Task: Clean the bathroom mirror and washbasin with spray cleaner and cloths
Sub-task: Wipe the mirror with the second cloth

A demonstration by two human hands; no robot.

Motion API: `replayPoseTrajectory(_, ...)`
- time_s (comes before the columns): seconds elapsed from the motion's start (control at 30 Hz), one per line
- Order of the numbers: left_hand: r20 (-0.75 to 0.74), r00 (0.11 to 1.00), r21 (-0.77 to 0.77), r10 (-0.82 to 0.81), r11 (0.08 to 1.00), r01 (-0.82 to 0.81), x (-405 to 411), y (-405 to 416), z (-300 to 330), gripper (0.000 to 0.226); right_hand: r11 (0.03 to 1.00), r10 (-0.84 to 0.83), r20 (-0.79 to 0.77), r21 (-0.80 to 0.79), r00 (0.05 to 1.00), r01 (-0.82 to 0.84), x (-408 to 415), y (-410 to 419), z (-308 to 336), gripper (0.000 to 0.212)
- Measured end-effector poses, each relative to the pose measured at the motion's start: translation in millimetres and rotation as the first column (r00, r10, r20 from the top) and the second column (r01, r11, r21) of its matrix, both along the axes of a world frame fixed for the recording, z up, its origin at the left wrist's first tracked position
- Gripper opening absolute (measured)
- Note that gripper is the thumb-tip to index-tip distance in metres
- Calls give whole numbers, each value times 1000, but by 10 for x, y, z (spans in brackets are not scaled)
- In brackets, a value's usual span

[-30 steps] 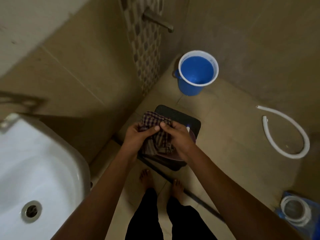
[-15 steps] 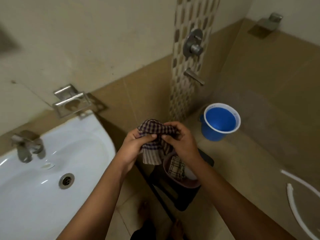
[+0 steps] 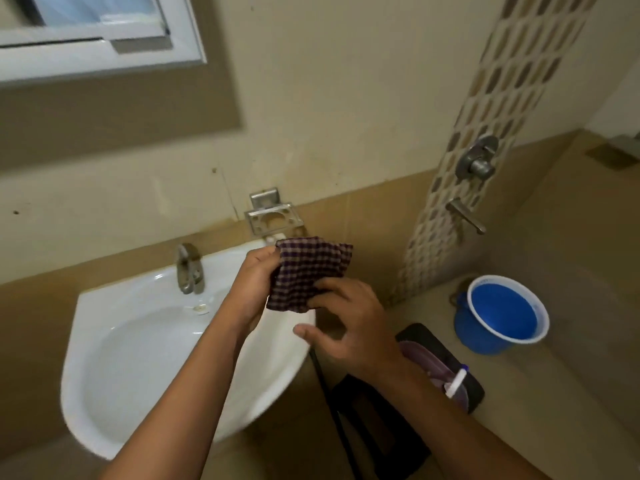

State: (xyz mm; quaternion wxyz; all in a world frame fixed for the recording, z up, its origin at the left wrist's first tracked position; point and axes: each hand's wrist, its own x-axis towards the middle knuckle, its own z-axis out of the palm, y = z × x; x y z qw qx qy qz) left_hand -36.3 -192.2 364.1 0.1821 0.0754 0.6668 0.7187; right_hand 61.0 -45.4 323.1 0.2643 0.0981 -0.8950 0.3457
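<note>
One cloth (image 3: 306,273), two hands (image 3: 304,299)

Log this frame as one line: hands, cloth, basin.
left hand: grips cloth | right hand: fingertips on cloth's lower edge | cloth: held above basin rim | basin: untouched

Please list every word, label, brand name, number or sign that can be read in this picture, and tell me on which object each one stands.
None can be read.
Blue bucket: small dark marks on the inside of its white rim, too small and blurred to read.
White bottle on the black stool: no label shows.
Checked cloth, washbasin, tap and wall holder: no writing shows.
</note>
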Motion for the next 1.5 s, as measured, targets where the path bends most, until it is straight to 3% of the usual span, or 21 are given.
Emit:
replayPoseTrajectory(0.07,-29,999,38,-31,999,32,-40,-291,113,28,978,-75,-3,-194,997,73,-90,-111,186,45)
replayPoseTrajectory(0.13,-91,991,26,-97,995,100,-88,-601,229,31,898,-38,139,-429,990,95,-256,-217,410,63)
replayPoseTrajectory(0.17,-121,983,11,-136,990,138,-121,-762,267,35,826,90,240,-561,967,63,-354,-288,510,69)
replayPoseTrajectory(0.23,-174,966,-28,-190,982,188,-185,-1038,348,45,687,352,276,-725,895,-47,-553,-442,609,55)
replayPoseTrajectory(0.3,-251,952,-68,-177,984,165,-255,-1341,461,43,670,393,218,-733,893,-116,-689,-664,690,34)
replayPoseTrajectory(0.37,-335,933,-89,-132,990,108,-310,-1668,574,27,636,420,177,-757,890,-150,-770,-936,786,26)
replayPoseTrajectory(0.5,-362,928,-73,-81,996,59,-361,-2204,764,25,643,361,120,-750,925,-155,-848,-1473,1021,33)
replayPoseTrajectory(0.63,-238,971,201,30,979,19,-293,-2419,852,36,648,286,87,-751,954,-126,-887,-1853,1184,29)
replayPoseTrajectory(0.77,-426,904,42,45,999,-30,-238,-2458,898,24,618,307,105,-778,946,-114,-864,-1943,1253,34)
replayPoseTrajectory(0.87,-498,865,54,63,998,-42,-189,-2399,1071,12,629,384,27,-740,923,-240,-800,-1879,1322,36)
replayPoseTrajectory(0.93,-541,838,72,64,997,-29,-165,-2287,1216,11,541,478,-73,-761,875,-358,-791,-1824,1355,35)
replayPoseTrajectory(1.0,-615,787,53,59,998,-34,-176,-2153,1354,10,322,619,-133,-856,774,-405,-810,-1815,1395,48)
replayPoseTrajectory(1.07,-664,746,21,54,998,-54,-238,-2048,1482,11,93,708,-163,-943,687,-320,-871,-1835,1447,73)
replayPoseTrajectory(1.13,-743,668,-56,45,990,-130,-340,-1971,1573,12,-63,729,-193,-974,657,-216,-950,-1822,1509,84)
replayPoseTrajectory(1.23,-846,532,-144,30,949,-282,-453,-1879,1686,17,-95,758,-203,-974,620,-203,-1025,-1828,1636,65)
replayPoseTrajectory(1.37,-910,407,-107,81,902,-418,-506,-1738,1858,18,-87,751,-195,-976,631,-199,-1031,-1882,1883,27)
replayPoseTrajectory(1.5,-955,280,-83,102,811,-578,-664,-1733,2094,30,-172,671,-235,-972,703,-161,-1110,-1977,2125,23)
